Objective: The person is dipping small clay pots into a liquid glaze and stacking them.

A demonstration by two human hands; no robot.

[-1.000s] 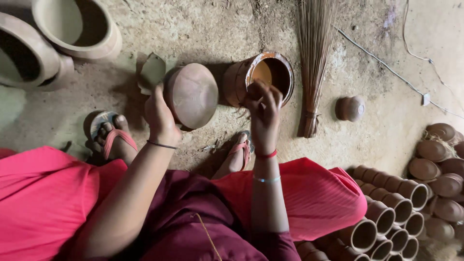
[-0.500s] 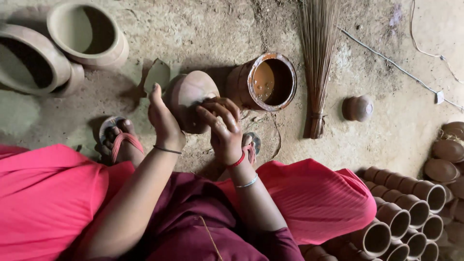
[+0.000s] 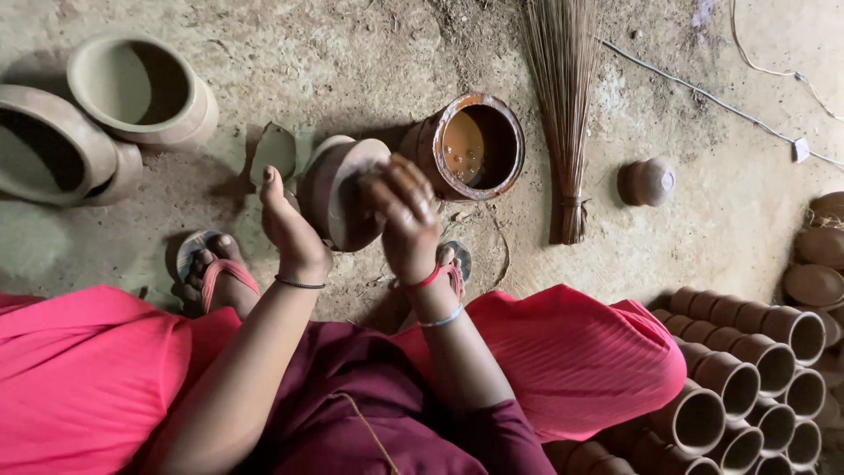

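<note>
The person sits low over an earthen floor (image 3: 703,220), holding a round brown clay pot (image 3: 338,198) up between both hands. The left hand (image 3: 290,230) cups its side with the palm pressed flat, fingers curled behind the rim out of sight. The right hand (image 3: 406,215) lies on the pot's face, its fingers (image 3: 413,189) bent and closed against the wet surface, seemingly rubbing or coating it. Just beyond stands a rust-rimmed slip pot (image 3: 470,145) with brown liquid. To do this well, the left hand should likely keep the pot steady and turn it little by little while the right spreads an even, thin film. Stacked small cups (image 3: 747,378) lie to the right, a broom (image 3: 563,105) ahead.
</note>
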